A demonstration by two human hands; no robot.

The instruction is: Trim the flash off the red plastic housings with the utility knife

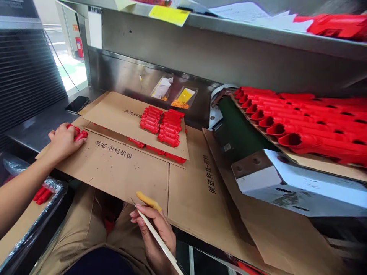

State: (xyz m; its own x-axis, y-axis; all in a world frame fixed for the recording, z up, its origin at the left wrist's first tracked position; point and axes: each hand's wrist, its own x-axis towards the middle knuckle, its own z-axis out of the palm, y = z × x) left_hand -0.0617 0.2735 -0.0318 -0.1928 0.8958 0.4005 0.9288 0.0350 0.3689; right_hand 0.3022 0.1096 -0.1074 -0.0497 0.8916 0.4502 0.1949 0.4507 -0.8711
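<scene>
At the left edge of the cardboard, my left hand is closed over at least two red plastic tubular parts, whose ends stick out by the fingers. Near the front edge of the cardboard, my right hand grips a slim white-handled tool like a pen. The tool has a thin, pointed tip; whether it is a blade or a needle I cannot tell. A yellow finger cot covers one finger of that hand. Two rows of similar red parts lie on a cardboard sheet farther back.
More red parts show beneath the sheet. To the right, a green conveyor belt stands beside rows of larger red tubes. A phone lies at the back left, and two small plastic bags rest behind. A shelf overhangs the table.
</scene>
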